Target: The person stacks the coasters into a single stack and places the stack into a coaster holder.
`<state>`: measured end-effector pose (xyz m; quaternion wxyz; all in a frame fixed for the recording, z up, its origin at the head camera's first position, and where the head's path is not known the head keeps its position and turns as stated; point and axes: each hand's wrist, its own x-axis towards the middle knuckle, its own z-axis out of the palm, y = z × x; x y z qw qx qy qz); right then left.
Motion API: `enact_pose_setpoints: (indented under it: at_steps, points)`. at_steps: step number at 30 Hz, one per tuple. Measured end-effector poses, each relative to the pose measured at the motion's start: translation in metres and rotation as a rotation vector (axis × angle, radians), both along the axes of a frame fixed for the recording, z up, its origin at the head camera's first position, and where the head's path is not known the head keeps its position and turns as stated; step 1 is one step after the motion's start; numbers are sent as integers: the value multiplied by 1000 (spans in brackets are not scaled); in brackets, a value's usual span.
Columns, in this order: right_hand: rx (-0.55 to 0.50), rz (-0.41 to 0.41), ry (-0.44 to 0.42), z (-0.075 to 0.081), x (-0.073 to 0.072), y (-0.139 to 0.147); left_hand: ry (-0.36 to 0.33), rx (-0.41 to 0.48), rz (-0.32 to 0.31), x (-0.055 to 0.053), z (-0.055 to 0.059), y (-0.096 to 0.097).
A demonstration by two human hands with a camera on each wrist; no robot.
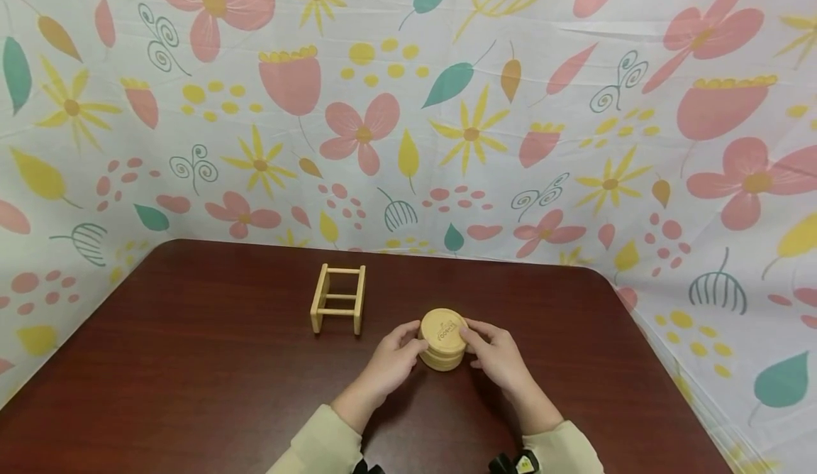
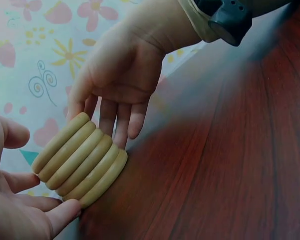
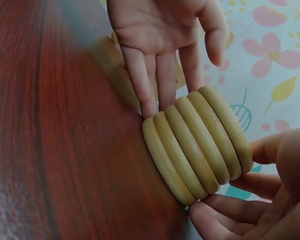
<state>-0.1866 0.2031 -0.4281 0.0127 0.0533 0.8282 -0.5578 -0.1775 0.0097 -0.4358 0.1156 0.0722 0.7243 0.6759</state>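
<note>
A stack of several round pale-wood coasters [image 1: 443, 332], rims flush, stands upright on the dark table; lettering is stamped on the top one. My left hand [image 1: 393, 359] holds it from the left, its fingers along the far side. In the left wrist view, the left thumb [image 2: 15, 136] appears slightly apart from the stack. My right hand [image 1: 501, 358] grips the opposite side, its thumb at the top coaster's edge and its fingers lower on the rims. The right wrist view shows fingers of both hands against the coaster stack [image 3: 197, 145].
A small wooden rack [image 1: 338, 311] with crossbars stands left of the stack, farther back. The reddish-brown table [image 1: 191, 375] has rounded far corners. A floral-print cloth [image 1: 408, 105] hangs behind it and along the sides.
</note>
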Motion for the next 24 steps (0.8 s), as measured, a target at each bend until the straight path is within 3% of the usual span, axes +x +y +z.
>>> enact_pose_setpoints:
  at_steps: [9, 15, 24]
  points:
    - [-38, 0, -14, 0, 0, -1, -38, 64, 39, 0, -1, 4]
    - [-67, 9, -18, -1, 1, -3, -83, 110, 99, 0, -3, 5]
    - [-118, 11, -17, -2, 1, -6, -91, 151, 191, 1, 0, 8]
